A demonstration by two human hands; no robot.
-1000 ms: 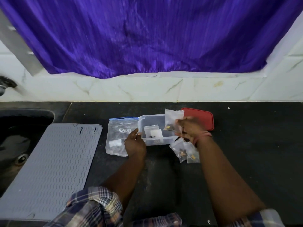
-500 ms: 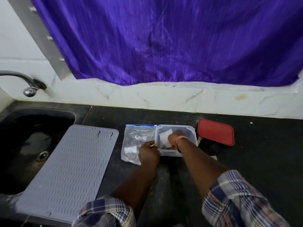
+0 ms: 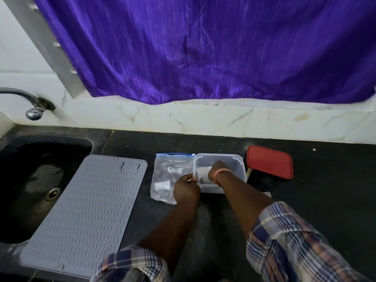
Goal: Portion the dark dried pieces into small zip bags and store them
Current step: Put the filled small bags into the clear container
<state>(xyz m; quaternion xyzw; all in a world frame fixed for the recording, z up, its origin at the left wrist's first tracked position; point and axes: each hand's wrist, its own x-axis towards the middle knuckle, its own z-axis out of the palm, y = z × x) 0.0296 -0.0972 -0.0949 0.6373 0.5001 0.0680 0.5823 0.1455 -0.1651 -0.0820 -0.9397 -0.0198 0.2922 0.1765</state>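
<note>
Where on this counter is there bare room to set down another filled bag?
Bare counter lies right of the red lid, and a strip runs behind the tub toward the wall. It is crowded between the big zip bag and the lid, where both hands work.

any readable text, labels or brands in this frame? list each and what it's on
White printed logo on the large zip bag: too blurred to read for certain; a round mark followed by a few letters.
White label patch lower in that same bag: no text legible.
Clear container, red lid, grey mat: no visible text.
</note>
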